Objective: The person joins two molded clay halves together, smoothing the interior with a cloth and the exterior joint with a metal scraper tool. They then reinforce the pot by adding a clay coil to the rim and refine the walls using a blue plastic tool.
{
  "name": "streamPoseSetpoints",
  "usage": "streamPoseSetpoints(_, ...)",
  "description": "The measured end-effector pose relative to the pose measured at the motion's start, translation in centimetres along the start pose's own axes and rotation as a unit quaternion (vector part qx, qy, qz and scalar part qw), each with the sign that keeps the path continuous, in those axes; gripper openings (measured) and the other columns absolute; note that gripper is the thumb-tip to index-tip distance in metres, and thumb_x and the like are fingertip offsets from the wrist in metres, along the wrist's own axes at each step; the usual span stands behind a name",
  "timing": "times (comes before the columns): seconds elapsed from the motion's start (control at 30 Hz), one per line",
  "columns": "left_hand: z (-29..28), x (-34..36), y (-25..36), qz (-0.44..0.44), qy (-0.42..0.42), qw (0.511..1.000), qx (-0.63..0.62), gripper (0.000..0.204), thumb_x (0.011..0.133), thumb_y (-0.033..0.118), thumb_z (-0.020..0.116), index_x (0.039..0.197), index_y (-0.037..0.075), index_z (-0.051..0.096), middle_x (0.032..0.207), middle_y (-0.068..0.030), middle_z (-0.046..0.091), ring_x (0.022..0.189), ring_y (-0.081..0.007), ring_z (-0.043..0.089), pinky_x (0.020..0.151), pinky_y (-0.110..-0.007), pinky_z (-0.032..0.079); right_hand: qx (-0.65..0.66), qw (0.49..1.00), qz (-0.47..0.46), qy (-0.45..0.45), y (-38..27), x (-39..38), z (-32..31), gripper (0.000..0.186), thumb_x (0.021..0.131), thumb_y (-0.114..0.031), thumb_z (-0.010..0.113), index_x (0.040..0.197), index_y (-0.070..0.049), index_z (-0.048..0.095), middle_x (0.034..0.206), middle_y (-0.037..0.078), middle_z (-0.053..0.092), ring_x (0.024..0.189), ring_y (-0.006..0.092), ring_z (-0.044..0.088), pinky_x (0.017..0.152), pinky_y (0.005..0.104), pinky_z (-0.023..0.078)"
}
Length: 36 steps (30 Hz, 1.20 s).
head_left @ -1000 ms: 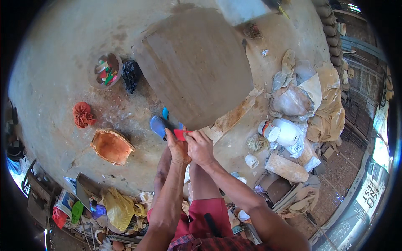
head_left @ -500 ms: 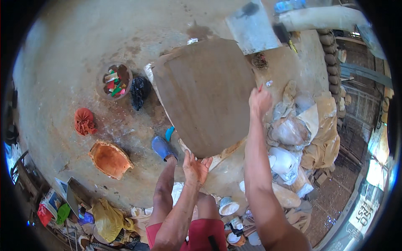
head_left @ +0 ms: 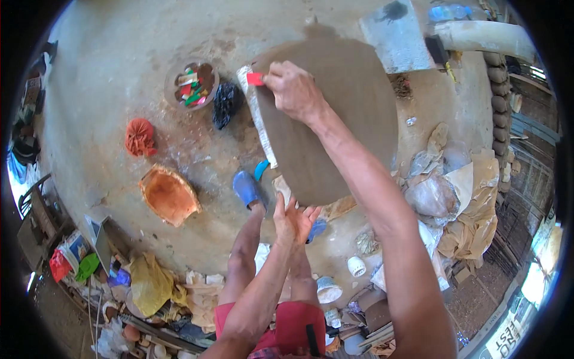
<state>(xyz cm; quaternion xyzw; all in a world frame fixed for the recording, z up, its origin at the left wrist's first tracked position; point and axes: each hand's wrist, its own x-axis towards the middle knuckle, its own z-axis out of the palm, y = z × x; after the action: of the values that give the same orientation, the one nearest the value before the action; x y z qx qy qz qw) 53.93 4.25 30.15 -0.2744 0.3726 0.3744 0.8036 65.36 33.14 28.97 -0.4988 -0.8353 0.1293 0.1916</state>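
A large brown clay slab (head_left: 341, 119) stands tilted in front of me on the concrete floor. My right hand (head_left: 291, 90) reaches to its upper left edge and pinches a small red scraper (head_left: 255, 79) against the rim. A shiny pale strip (head_left: 258, 116) runs down the slab's left edge. My left hand (head_left: 293, 218) rests with fingers apart against the slab's lower edge, holding nothing. My blue sandal (head_left: 247, 188) shows just below the slab.
A bowl of coloured scraps (head_left: 191, 84), a black bag (head_left: 226, 103), a red cloth bundle (head_left: 139, 136) and an orange basket (head_left: 169, 195) lie on the floor at left. Crumpled plastic and paper (head_left: 454, 197) pile up at right. Small white cups (head_left: 357, 265) stand near my legs.
My right hand rose from near my left hand to the slab's right side, then across to its upper left edge with the red scraper. My left hand moved up to the slab's lower edge.
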Motion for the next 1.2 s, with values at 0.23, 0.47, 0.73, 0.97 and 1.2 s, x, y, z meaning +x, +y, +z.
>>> streamPoseSetpoints(0.23,-2.0,-0.3,0.5,-0.003,-0.023,0.994,-0.111,0.108,0.091,0.083,0.052,0.16,0.005,0.025,0.154,-0.0211,0.045,0.14,-0.0384,0.048,0.115,-0.049,0.043,0.06,0.989,-0.034,-0.128,-9.2,-18.5,-2.4,0.035,0.076,-0.007,0.07,0.11,-0.006,0.075,0.101,0.009,0.066,0.103,0.0297,0.061,0.085,0.0447,0.049)
streamPoseSetpoints(0.47,-6.9,-0.2,1.2,-0.004,-0.018,0.998,-0.061,0.114,0.092,0.084,0.048,0.17,0.016,-0.002,0.144,-0.0217,0.055,0.118,-0.0338,0.062,0.106,-0.048,0.049,0.093,0.971,0.149,-0.162,-16.7,-28.6,-4.0,0.026,0.078,-0.004,0.069,0.103,-0.004,0.075,0.093,0.009,0.065,0.091,0.03,0.064,0.076,0.0456,0.051)
streamPoseSetpoints(0.73,-15.6,-2.4,10.1,0.149,0.132,0.98,0.009,0.097,0.097,0.07,0.056,0.169,0.022,0.011,0.159,-0.0219,0.039,0.136,-0.0455,0.051,0.11,-0.058,0.047,0.112,0.939,0.318,-0.063,-21.4,-26.0,5.5,0.028,0.093,-0.026,0.07,0.103,-0.001,0.075,0.105,0.017,0.071,0.103,0.0399,0.067,0.09,0.0513,0.055)
streamPoseSetpoints(0.97,-19.5,-6.7,22.2,0.225,0.192,0.92,0.256,0.086,0.101,0.067,0.051,0.17,0.034,0.011,0.173,-0.0121,0.025,0.149,-0.0449,0.038,0.122,-0.059,0.03,0.048,0.753,0.644,-0.129,-8.8,-39.6,0.7,0.021,0.087,-0.022,0.067,0.094,-0.007,0.079,0.087,0.02,0.074,0.09,0.0416,0.074,0.079,0.0519,0.057)
streamPoseSetpoints(1.2,-18.4,-10.9,22.5,0.258,0.279,0.841,0.385,0.077,0.106,0.049,0.052,0.17,0.034,0.012,0.173,-0.0096,0.026,0.152,-0.0399,0.038,0.122,-0.056,0.031,0.002,0.755,0.648,0.101,18.8,-41.4,-6.4,0.059,0.104,-0.054,0.052,0.115,0.001,0.07,0.083,0.021,0.072,0.074,0.0352,0.072,0.068,0.0491,0.055)
